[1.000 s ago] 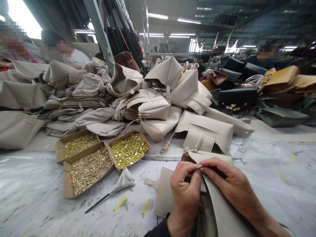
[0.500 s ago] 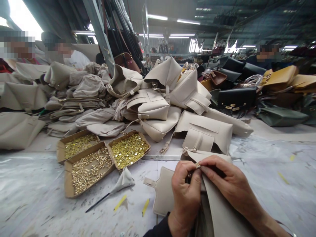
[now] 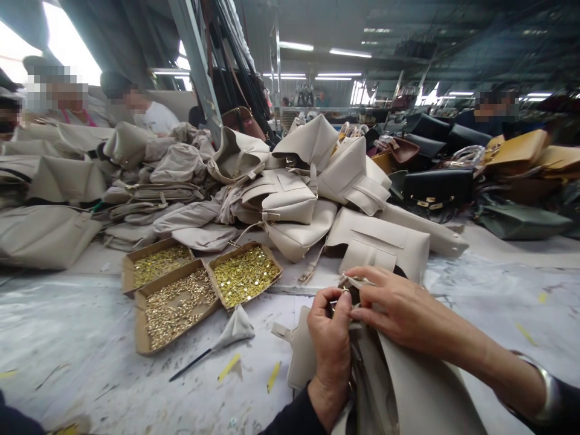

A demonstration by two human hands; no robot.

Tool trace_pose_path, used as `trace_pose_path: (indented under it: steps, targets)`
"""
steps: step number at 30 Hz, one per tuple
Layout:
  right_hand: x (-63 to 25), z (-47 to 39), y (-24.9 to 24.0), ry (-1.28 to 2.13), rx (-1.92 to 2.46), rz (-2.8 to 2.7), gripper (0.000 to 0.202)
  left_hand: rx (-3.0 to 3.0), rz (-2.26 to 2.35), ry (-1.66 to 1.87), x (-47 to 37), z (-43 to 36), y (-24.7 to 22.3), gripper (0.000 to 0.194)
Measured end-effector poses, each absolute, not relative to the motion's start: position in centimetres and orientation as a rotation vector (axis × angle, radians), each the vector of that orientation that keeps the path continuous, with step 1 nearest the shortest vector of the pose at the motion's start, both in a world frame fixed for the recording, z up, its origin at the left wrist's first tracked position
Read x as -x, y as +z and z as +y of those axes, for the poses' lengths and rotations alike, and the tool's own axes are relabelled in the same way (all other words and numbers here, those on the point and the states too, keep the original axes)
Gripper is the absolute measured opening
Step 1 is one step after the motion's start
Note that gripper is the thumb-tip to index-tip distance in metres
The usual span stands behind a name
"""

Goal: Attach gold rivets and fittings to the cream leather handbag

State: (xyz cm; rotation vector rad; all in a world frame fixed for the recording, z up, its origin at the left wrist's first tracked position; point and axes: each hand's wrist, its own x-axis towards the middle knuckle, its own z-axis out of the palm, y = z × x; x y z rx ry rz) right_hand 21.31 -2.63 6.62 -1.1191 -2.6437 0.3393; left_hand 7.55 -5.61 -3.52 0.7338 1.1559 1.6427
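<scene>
A beige handbag (image 3: 421, 386) with its mouth open lies at the front right, in both my hands. My left hand (image 3: 330, 350) is closed in a pinch on a narrow beige strap with a small gold-coloured metal piece. Fingers hide most of that piece. Across the bag's top edge lies my right hand (image 3: 399, 302), its fingertips bent over the edge close to the left thumb. What exactly sits under those fingertips is hidden. Left of my left hand, a beige flap with a tab (image 3: 302, 356) rests flat on the table.
Cardboard trays of small gold-coloured hardware (image 3: 179, 314) stand at the left. A dark-handled tool with a pale cloth-like head (image 3: 233, 332) lies before them. Beige handbags (image 3: 290, 199) are heaped behind. Black bags (image 3: 439, 187) and yellow bags (image 3: 516, 154) sit at right; co-workers are beyond.
My right hand has left its fingertip pinch at the strap and now reaches over the bag's edge. My left hand has shifted slightly left and down. The view has swung a little left.
</scene>
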Motion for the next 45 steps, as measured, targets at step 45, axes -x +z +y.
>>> trace_pose_path:
  steps: [45]
  targets:
    - [-22.9,-4.4,6.8,0.549,1.19,-1.723,0.027,-1.317,1.051,1.352,-5.4,-11.3,8.8,0.024]
